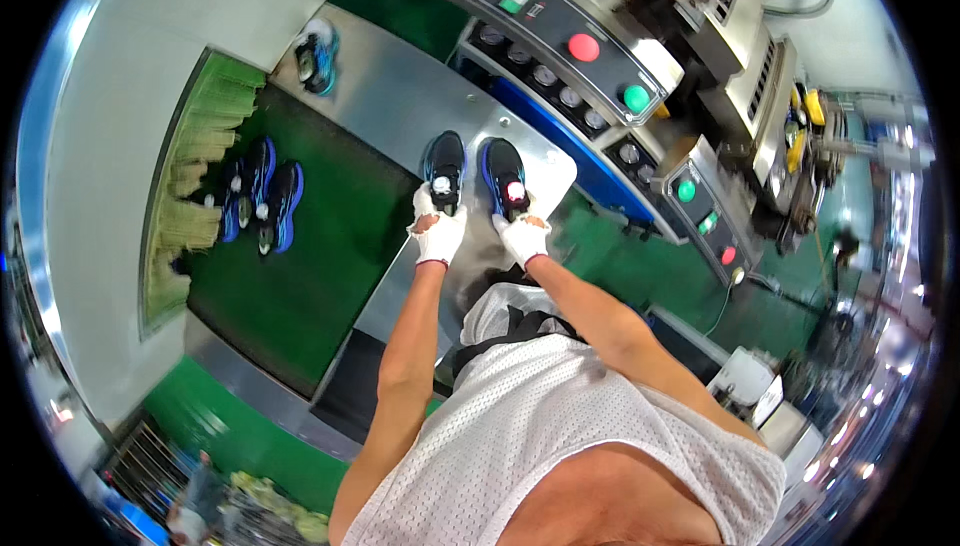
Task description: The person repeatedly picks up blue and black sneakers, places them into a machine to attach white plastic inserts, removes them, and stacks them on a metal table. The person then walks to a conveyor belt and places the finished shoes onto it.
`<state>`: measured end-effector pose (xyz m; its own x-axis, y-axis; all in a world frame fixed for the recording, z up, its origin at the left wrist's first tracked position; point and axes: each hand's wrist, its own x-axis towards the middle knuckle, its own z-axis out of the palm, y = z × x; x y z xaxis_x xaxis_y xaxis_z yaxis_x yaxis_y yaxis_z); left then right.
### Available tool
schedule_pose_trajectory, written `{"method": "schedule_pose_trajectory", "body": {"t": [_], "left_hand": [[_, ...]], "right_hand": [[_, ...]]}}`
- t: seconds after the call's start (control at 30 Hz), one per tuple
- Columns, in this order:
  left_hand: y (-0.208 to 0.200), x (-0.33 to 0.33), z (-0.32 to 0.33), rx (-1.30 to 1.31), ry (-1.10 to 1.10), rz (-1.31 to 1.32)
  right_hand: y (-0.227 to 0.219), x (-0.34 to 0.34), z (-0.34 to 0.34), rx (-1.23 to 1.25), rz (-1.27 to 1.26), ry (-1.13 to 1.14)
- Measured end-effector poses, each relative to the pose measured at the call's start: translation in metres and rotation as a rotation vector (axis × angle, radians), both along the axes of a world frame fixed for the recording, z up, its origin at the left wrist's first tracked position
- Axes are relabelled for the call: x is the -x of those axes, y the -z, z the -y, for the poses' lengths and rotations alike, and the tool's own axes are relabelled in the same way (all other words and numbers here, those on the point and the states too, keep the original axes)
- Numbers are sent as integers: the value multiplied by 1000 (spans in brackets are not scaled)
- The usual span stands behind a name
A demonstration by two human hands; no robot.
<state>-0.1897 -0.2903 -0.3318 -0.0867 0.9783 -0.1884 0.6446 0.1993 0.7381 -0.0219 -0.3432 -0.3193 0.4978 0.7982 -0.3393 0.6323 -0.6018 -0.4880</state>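
Two black sneakers with blue-purple soles stand side by side, toes pointing away from me, on a metal ledge. My left hand, in a white glove with bare skin showing at the thumb side, is closed around the heel end of the left sneaker. With the same kind of glove on, my right hand grips the heel end of the right sneaker. A pale round piece shows in the left shoe's opening, and a red and white one in the right shoe's. My fingertips are partly hidden behind the heels.
Left of me, a green conveyor belt carries several blue-black sneakers beside a fringed curtain. Another sneaker lies on the metal ledge farther off. A machine with a button panel and gauges stands ahead and right.
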Motion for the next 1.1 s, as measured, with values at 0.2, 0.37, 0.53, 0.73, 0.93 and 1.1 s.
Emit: {"method": "schedule_pose_trajectory", "body": {"t": [0.2, 0.37, 0.53, 0.73, 0.93, 1.1], "left_hand": [[-26, -28, -14, 163, 126, 42], [-61, -107, 13, 434, 398, 240], [-140, -200, 73, 403, 914, 1], [-233, -317, 192, 468, 1450, -158], [-290, -432, 347, 296, 1928, -32], [-283, -554, 492, 138, 2102, 623]], "right_hand": [[-62, -36, -15, 140, -373, 217], [-83, -90, 67, -71, -657, 650], [-133, -131, 199, -410, -813, 1094], [-256, -139, 349, -1067, -792, 1606], [-261, -127, 514, -1060, -116, 2089], [-285, -170, 633, -279, 460, 2198]]}}
